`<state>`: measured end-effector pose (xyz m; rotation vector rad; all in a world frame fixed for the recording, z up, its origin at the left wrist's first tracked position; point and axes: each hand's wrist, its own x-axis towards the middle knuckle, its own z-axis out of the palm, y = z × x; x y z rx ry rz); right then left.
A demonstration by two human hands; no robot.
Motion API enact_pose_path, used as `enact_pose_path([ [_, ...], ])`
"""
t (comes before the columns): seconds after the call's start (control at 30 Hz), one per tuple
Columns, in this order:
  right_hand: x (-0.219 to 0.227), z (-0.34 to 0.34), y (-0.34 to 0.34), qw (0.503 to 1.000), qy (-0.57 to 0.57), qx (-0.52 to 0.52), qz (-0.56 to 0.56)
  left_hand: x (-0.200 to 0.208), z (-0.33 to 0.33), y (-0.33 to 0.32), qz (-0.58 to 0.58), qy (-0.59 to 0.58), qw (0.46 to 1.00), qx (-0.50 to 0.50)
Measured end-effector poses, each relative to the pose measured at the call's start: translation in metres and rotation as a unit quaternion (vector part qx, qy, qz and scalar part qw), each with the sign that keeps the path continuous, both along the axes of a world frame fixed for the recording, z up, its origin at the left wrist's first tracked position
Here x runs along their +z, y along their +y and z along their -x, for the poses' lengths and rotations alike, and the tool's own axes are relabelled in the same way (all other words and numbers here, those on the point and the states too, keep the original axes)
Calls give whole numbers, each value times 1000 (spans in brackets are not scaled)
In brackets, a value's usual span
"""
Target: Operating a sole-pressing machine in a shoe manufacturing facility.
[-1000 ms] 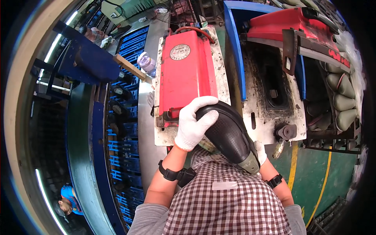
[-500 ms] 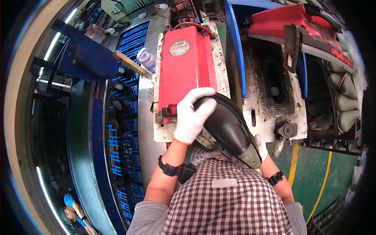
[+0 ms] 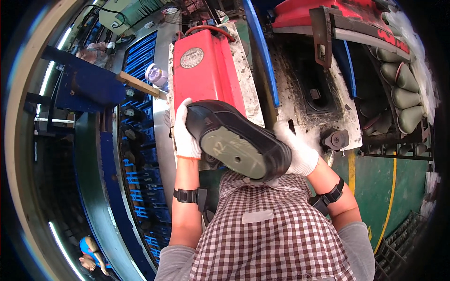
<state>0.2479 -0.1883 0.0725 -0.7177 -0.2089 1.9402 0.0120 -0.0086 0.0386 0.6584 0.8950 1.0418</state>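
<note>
I would do well to steady the black shoe [image 3: 239,126] between both hands as I turn and look over its underside, judging by how that side faces up at me. The load is best shared: firm at the two ends, light in the middle, so that the black walls are not dented and the greenish panel [image 3: 229,152] stays in plain sight. Small turns of both wrists together seem wiser than a twist from one side, and a bit more lift would guard the shoe's far edge against knocking the red machine cover [image 3: 206,70] beyond it.

My left hand [image 3: 186,133], in a white glove, is wrapped around the far left end, with fingers over the outer edge. My right hand [image 3: 296,151], also gloved, holds the near right end; its fingers are blurred and partly hidden, so I cannot tell how tightly they press.

The shoe lies aslant between my palms, running from far left to near right, and fills the gap between them. The panel sits between the two grips, uncovered by either hand, with its small hole [image 3: 237,159] toward the right end. My checked apron [image 3: 272,220] is just on the near side of it
</note>
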Motion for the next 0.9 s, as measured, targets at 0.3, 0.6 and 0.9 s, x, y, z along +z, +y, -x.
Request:
enact_pose_path([
  [0.3, 19, 54, 38, 953, -167, 92, -235, 38, 33, -79, 112, -163, 980, 0],
  [0.6, 4, 141, 77, 814, -377, 175, -406, 30, 121, -111, 28, -209, 977, 24],
  [0.9, -62, 132, 40, 594, -710, 16, -377, -44, 283, -106, 153, 65, 948, 273],
])
